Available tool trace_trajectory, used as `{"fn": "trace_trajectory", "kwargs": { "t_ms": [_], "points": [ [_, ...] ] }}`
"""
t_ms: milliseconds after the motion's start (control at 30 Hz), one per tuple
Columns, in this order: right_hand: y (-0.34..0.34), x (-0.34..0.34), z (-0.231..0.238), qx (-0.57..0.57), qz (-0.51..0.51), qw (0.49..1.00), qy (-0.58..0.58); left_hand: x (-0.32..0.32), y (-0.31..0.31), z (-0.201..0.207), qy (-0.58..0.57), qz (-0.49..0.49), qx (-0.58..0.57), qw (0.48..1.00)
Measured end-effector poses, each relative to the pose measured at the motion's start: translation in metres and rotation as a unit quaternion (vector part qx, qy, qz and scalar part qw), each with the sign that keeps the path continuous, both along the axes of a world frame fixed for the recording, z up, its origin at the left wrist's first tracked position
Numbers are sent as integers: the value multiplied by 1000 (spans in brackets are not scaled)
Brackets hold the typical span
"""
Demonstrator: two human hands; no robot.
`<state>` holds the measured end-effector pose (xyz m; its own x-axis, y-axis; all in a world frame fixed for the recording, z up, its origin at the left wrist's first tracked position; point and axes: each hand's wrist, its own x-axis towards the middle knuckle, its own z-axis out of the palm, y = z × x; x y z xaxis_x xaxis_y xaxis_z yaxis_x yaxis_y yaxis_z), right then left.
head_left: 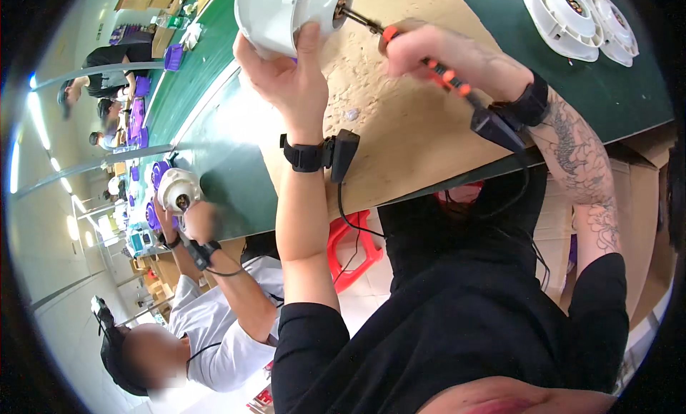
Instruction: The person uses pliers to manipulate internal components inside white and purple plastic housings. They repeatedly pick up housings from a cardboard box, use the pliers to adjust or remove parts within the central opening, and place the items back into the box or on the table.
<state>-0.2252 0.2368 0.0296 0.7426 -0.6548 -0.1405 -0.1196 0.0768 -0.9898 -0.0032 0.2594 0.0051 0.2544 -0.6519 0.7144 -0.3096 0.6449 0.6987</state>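
Observation:
My left hand grips a white round plastic housing at the top of the view, thumb on its side and fingers underneath. The housing lies tilted, its copper-coloured motor core facing right. My right hand is closed around long-nose pliers with orange-and-black handles. Their dark metal tip reaches to the motor core. Whether the jaws pinch anything there is too small to tell. Both hands are above a brown cardboard sheet on the green table.
Two white housings with motors stand at the far right of the green table. At left, a co-worker handles another white housing near purple parts. A red stool is under the table, and cardboard boxes stand at right.

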Motion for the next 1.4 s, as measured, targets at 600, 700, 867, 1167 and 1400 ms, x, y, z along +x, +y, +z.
{"fn": "trace_trajectory", "kwargs": {
  "t_ms": [600, 700, 867, 1167, 1400],
  "points": [
    [0, 6, -21, 215, 69, 969, -101, 16, -1, -2, 57, -32, 43, 997],
    [3, 10, -18, -75, -35, 992, 94, 1, -8, 0, -2, 37, -82, 996],
    [2, 19, -27, -188, -80, 972, 118, 12, 6, -3, -30, 46, 47, 997],
    [7, 16, -19, 14, -21, 999, 20, 11, -2, 0, -53, 33, -32, 998],
    [5, 13, -18, -144, -66, 981, 114, -3, -4, -2, 15, 44, -7, 999]
  ]
}}
